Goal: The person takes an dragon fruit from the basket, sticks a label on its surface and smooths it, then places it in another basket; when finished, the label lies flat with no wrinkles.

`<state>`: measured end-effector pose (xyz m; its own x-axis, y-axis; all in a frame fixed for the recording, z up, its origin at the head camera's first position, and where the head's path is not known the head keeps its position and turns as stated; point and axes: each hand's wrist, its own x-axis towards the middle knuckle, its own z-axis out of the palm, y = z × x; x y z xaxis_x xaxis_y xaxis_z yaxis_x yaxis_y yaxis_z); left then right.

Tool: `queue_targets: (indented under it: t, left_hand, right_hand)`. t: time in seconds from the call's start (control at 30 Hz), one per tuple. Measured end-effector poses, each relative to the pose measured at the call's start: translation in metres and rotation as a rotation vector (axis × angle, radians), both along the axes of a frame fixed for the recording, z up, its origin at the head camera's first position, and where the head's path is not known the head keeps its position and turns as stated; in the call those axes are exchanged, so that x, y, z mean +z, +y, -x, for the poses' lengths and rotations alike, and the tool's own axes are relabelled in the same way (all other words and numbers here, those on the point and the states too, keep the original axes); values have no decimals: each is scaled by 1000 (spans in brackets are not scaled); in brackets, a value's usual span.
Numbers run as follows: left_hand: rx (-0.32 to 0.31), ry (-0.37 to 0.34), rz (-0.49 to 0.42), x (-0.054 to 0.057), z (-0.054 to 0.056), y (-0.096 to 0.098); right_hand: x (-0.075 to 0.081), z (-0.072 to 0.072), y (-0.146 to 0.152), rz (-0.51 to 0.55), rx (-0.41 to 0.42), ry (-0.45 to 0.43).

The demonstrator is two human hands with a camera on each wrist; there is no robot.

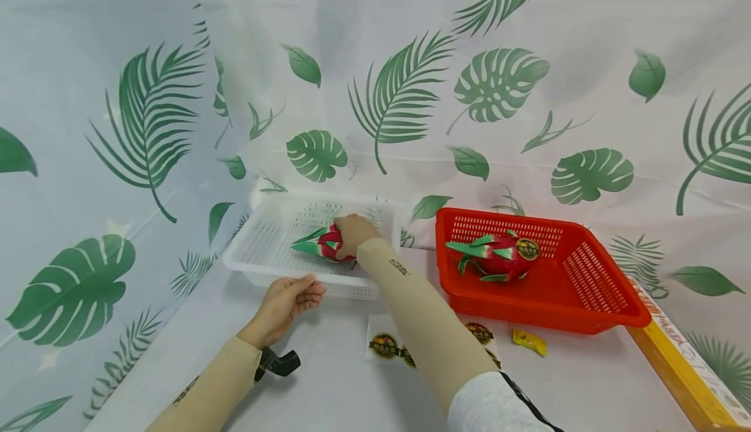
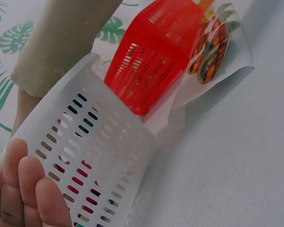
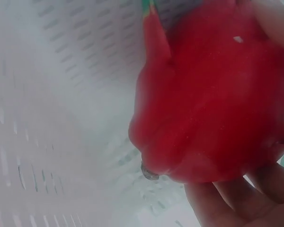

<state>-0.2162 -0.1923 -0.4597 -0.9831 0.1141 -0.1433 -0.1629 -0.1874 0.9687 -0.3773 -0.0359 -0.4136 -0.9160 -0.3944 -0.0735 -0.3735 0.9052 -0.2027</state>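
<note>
My right hand (image 1: 354, 233) grips a red dragon fruit (image 1: 330, 243) with green-tipped scales inside the white plastic basket (image 1: 252, 268). In the right wrist view, the fingers are around the underside of the fruit (image 3: 203, 104), close to the basket's slotted wall. The thumb and curled fingers of my left hand (image 1: 283, 308) hold the white basket's front rim; in the left wrist view its fingertips show outside the slotted wall (image 2: 109, 137). A second dragon fruit (image 1: 495, 256), bearing a round black-and-gold sticker (image 1: 527, 247), lies in the red basket (image 1: 545, 318) to the right.
A sheet of round stickers (image 1: 384, 346) lies in front of the baskets, partly hidden by my right forearm. A small yellow packet (image 1: 529, 341) is beside the red basket. Along the right runs a long yellow box (image 1: 686, 367). Leaf-print cloth (image 1: 411, 178) hangs behind.
</note>
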Motion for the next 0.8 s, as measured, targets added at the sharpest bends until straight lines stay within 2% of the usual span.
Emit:
queue_targets:
  t: [0.17,0.57,0.8]
  left_hand:
    - [-1,-6,-5,-1,0,-1]
    - [-23,8,-1,3,-1,0]
    - [-14,10,6,2,-2,-1]
  right_hand:
    - [7,-6,1,13,-10,-2]
    - [13,-9,10,56,-5,45]
    - [20,-21,17,78,26,82]
